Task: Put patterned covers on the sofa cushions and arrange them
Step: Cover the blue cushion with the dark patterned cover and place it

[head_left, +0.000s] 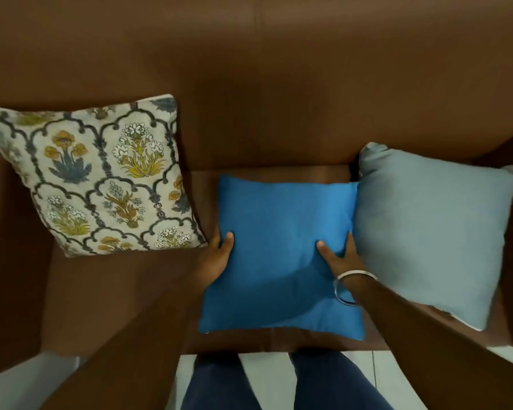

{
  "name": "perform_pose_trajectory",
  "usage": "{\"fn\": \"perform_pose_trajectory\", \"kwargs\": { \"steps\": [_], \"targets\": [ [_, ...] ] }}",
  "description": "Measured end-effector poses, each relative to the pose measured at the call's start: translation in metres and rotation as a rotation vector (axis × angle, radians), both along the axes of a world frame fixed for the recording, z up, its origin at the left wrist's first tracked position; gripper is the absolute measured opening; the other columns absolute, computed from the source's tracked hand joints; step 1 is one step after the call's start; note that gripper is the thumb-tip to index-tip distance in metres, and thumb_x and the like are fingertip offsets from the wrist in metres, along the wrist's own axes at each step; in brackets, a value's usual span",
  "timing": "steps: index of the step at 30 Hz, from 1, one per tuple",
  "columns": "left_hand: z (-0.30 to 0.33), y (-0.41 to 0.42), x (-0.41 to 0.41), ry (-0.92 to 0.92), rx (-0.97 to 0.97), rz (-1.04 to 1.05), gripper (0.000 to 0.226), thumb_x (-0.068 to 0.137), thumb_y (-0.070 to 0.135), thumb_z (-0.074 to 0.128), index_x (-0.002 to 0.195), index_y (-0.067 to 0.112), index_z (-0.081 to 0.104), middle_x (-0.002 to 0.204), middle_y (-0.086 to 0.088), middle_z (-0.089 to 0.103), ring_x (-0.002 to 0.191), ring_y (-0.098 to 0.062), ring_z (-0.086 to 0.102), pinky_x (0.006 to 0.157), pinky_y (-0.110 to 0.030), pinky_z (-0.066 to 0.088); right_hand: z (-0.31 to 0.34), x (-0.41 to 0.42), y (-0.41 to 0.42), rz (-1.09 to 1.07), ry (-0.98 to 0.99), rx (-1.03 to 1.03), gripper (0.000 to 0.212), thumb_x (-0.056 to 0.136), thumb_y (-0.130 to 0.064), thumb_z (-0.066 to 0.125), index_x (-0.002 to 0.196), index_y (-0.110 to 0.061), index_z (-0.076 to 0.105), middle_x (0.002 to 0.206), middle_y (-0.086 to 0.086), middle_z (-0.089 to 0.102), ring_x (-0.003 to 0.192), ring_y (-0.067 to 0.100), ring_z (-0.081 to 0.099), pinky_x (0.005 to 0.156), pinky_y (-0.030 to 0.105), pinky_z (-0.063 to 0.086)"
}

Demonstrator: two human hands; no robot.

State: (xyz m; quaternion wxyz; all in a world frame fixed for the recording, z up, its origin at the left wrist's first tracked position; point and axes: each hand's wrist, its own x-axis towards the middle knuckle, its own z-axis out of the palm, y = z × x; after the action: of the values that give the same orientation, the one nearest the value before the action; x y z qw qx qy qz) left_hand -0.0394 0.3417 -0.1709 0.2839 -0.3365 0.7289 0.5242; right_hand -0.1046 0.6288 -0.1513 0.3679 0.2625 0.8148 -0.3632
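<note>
Brown sofa (249,84), three cushions, one patterned (101,179), two hands gripping blue cushion (279,255)

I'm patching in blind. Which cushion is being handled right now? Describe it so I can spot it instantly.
On the brown leather sofa, look at the middle of the seat, between the floral patterned cushion and the pale grey-blue cushion. It is the plain bright blue square cushion, gripped at its sides by the left hand and right hand. It alone is vivid blue.
</note>
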Motion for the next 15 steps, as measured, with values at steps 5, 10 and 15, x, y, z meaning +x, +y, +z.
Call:
{"fn": "perform_pose_trajectory", "kwargs": {
  "steps": [5,10,15],
  "targets": [
    [0.071,-0.047,-0.002,-0.04,0.568,0.296,0.071,0.085,0.077,0.04,0.132,0.029,0.062,0.133,-0.008,0.065,0.121,-0.026,0.062,0.093,-0.044,0.055,0.052,-0.059,0.056,-0.21,-0.215,-0.532,0.084,0.068,-0.073,0.062,0.13,-0.015,0.063,0.13,0.013,0.066,0.118,0.031,0.063,0.106,0.043,0.043],
    [0.093,-0.056,-0.043,0.069,0.194,0.304,0.076,0.077,0.088,0.026,0.077,0.016,0.05,0.059,0.0,0.054,0.044,-0.009,0.049,0.05,-0.026,0.041,0.06,-0.102,0.062,-0.303,0.048,-0.678,0.057,0.091,-0.061,0.042,0.125,-0.019,0.06,0.138,0.022,0.057,0.113,0.028,0.064,0.099,0.051,0.05],
    [0.063,-0.038,-0.079,-0.041,0.076,0.319,0.092,0.071,0.088,0.007,0.048,0.019,0.062,0.043,-0.005,0.051,0.034,-0.014,0.041,0.035,-0.021,0.029,0.042,-0.115,-0.002,-0.265,0.13,-0.516,0.087,0.045,-0.101,0.037,0.103,-0.044,0.067,0.095,-0.02,0.072,0.084,0.002,0.071,0.068,0.022,0.056]
  ]
}}
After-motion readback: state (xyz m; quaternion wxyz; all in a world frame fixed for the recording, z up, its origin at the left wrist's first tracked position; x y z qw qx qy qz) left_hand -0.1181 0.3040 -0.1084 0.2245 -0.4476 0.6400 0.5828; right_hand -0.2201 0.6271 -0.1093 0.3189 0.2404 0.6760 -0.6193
